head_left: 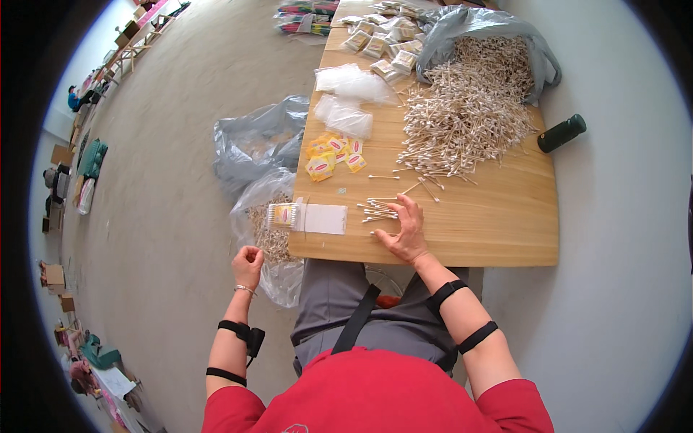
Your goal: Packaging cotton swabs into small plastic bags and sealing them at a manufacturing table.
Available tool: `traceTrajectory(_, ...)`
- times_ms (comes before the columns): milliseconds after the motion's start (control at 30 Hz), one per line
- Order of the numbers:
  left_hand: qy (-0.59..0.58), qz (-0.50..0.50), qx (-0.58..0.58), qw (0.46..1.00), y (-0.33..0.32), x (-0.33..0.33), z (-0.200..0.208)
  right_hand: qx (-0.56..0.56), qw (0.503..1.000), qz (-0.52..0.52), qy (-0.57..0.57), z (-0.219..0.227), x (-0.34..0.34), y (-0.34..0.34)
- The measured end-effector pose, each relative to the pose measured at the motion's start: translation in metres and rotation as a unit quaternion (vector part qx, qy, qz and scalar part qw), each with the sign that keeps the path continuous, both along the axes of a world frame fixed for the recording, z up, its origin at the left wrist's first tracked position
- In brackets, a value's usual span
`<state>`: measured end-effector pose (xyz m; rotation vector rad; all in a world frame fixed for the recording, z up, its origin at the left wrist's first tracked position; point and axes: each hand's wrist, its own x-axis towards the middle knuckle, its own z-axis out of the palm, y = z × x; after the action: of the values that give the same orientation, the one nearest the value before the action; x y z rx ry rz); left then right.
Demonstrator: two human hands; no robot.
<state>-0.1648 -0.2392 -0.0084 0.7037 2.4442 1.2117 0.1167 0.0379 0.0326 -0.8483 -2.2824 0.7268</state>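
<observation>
My right hand [406, 234] rests on the wooden table, thumb and fingers spread apart and curved around a small group of cotton swabs [377, 209]. The fingertips are at the swabs' right end. My left hand [247, 267] is off the table's left edge, its fingers curled closed; whatever may be in them is hidden. Between the hands, a packet of cotton swabs [283, 215] with a yellow label lies in a clear sleeve at the table's edge. A white card-like flap [325, 219] extends from it toward the right hand.
A large heap of loose swabs [469, 108] spills from a grey plastic bag [545, 54]. Yellow label cards [336, 154], clear plastic sleeves [354, 83] and filled packets [382, 43] lie farther back. A dark green bottle [561, 133] is at the right, by the wall. Swab-filled bag [242, 224] stands left.
</observation>
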Motion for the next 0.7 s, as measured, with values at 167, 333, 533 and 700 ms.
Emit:
traceTrajectory(167, 0.107, 0.054, -0.034, 0.992, 0.032, 0.0, 0.006, -0.001, 1.0, -0.007, -0.009, -0.012, 0.0, 0.001)
traceTrajectory(333, 0.126, -0.135, 0.108, 0.977, 0.113, 0.066, 0.047, -0.007, 0.999, -0.041, 0.023, -0.023, 0.0, 0.004)
traceTrajectory(533, 0.165, -0.284, 0.101, 0.939, 0.175, 0.125, 0.038, -0.066, 0.994, -0.058, 0.07, -0.026, 0.003, 0.009)
traceTrajectory(700, 0.147, -0.288, 0.043, 0.945, 0.194, 0.131, 0.031, -0.036, 0.997, -0.043, 0.046, -0.017, 0.001, 0.004)
